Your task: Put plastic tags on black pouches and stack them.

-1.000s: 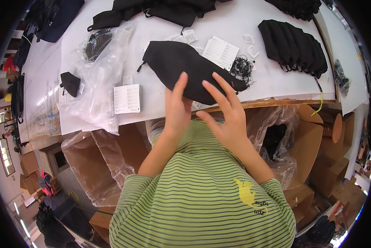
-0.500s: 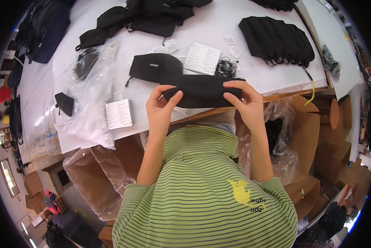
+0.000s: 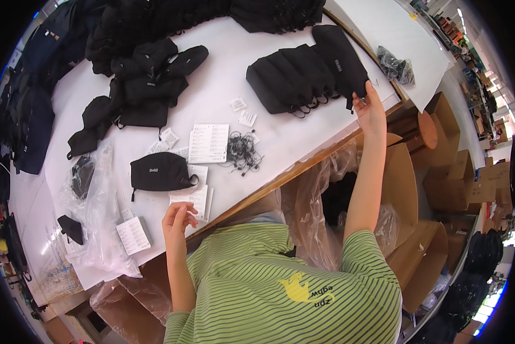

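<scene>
My right hand (image 3: pixel 370 109) reaches to the far right of the table, its fingers closed on the near end of a long black cloth piece (image 3: pixel 339 62) with a small white mark. That piece lies at the right end of a row of overlapping black cloth pieces (image 3: pixel 289 77) with cord loops along their near edge. My left hand (image 3: pixel 180 217) hovers by the table's front edge with fingers loosely bent and apart, holding nothing visible. Just beyond it lies another black cloth piece (image 3: pixel 161 172) with a cord loop, partly over white printed cards (image 3: pixel 197 195).
A white printed booklet (image 3: pixel 208 143) lies beside a tangle of black cords (image 3: pixel 244 152). Clear plastic (image 3: pixel 105 212) and a stack of white cards (image 3: pixel 134 235) are at left. Black cloth heaps (image 3: pixel 148 86) lie farther back. Cardboard boxes (image 3: pixel 403 195) stand below the table's wooden edge (image 3: pixel 303 166).
The black cloth piece held in both hands has moved right onto the end of the row. My left hand has let go and drawn back. The view has turned to the right.
</scene>
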Demonstrator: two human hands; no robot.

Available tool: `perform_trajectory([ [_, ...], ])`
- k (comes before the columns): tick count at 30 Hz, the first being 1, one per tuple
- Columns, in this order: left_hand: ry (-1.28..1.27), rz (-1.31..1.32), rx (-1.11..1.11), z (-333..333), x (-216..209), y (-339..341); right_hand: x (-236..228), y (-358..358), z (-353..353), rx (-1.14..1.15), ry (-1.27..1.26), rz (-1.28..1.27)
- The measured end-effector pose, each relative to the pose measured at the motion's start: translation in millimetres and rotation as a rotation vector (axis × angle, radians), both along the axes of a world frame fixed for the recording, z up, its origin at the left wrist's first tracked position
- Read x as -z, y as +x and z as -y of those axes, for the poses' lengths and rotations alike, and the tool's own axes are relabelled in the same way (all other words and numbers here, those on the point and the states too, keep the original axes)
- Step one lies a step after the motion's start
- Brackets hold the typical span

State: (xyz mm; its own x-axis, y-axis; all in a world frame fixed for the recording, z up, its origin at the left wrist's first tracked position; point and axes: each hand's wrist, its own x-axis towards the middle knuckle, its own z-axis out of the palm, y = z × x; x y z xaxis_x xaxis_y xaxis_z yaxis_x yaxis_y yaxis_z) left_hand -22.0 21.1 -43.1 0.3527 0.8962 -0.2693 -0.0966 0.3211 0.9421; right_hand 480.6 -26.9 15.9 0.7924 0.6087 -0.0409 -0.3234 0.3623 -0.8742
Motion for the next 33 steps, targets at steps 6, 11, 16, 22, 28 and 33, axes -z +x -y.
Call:
perform_trajectory([
  [6, -0.042, -0.041, 0.144, -4.1, -10.8, 27.4, 13.1, 131.8, -31.8, 0.033, 0.123, -0.344],
  [11, -0.043, -0.018, 0.396, -43.9, -28.8, 76.4, 48.3, 208.6, -59.1, 0.197, -0.216, -0.213],
  [16, 0.0, -0.033, 0.429, -110.8, -29.8, 160.9, 43.3, 216.2, -80.2, 0.089, -1.112, 0.313],
  [22, -0.099, -0.176, 0.263, -145.4, 18.7, 289.1, 52.0, 236.8, -60.0, -0.266, -0.912, 0.035],
  [28, -0.259, -0.243, 0.13, -164.8, 1.8, 351.3, 54.3, 221.0, -86.7, -0.473, -0.837, -0.07],
  [33, -0.17, -0.155, 0.124, -193.2, -1.0, 398.1, 35.0, 193.3, -121.5, -0.608, -0.714, -0.128],
])
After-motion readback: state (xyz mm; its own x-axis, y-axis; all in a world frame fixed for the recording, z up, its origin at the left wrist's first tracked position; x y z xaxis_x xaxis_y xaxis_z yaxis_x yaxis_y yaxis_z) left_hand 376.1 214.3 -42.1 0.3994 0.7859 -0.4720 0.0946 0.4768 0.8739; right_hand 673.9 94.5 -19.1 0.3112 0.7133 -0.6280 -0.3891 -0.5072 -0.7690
